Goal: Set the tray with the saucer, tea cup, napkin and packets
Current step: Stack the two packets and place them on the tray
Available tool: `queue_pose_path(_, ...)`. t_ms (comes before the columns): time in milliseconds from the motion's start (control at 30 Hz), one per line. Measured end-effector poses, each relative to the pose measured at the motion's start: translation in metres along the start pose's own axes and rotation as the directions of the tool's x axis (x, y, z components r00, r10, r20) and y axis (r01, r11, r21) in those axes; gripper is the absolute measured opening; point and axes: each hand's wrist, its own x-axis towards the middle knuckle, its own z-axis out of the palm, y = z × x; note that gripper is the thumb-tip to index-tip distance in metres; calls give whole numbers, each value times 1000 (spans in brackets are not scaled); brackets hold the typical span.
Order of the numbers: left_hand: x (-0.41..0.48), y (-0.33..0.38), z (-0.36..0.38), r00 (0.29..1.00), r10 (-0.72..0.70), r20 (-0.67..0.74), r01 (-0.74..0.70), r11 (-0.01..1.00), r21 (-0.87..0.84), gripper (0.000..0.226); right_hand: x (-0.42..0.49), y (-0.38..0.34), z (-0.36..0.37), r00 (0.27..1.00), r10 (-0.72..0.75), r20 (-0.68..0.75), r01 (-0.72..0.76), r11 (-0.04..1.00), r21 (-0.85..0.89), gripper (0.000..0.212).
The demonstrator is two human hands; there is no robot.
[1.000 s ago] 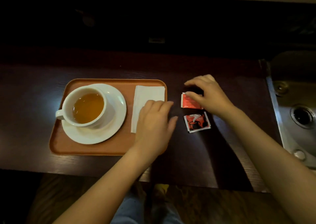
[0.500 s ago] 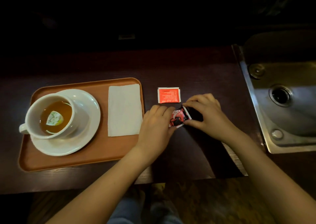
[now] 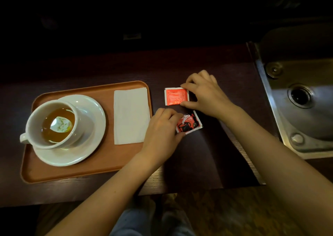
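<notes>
Dark wooden counter [image 3: 207,163]: both packets lie off the orange plastic tray [image 3: 111,165]. Left hand [image 3: 162,133] pinches the black-and-red packet [image 3: 191,124]; right hand [image 3: 207,95] nips the plain red packet [image 3: 176,96] — lift by edges, lay flat beside the white paper napkin [image 3: 131,115].

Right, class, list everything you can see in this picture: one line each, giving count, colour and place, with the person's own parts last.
tray: one, orange-brown, left on the counter
saucer: one, white, on the tray's left
tea cup: one, white, holding tea, on the saucer
napkin: one, white, on the tray's right
packets: two, red and red-black, on the counter right of the tray
counter: one, dark wood
sink: one, steel, far right
left hand: fingers on the red-black packet
right hand: fingers on the red packet
</notes>
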Motion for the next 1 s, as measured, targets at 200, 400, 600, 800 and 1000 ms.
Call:
queue_pose_path(200,11,-8,-16,982,-85,-169,66,992,-111,54,-10,0,-20,998,56,8,-57,962,269,43)
queue_pose_path(400,30,-9,-37,965,-46,-258,-1,984,-178,25,-17,1,-42,949,35,312,-212,805,554,20)
queue_pose_path(600,30,-5,-41,968,-234,-92,165,867,-471,13,-27,-3,-44,968,152,202,-253,566,785,28)
queue_pose_path(800,20,8,-34,915,-367,168,340,478,-810,8,-47,-3,-44,994,-71,83,20,867,498,68)
queue_pose_path(1000,15,11,-21,920,-388,57,343,726,-596,36,-51,3,-33,989,-71,131,12,915,403,55)
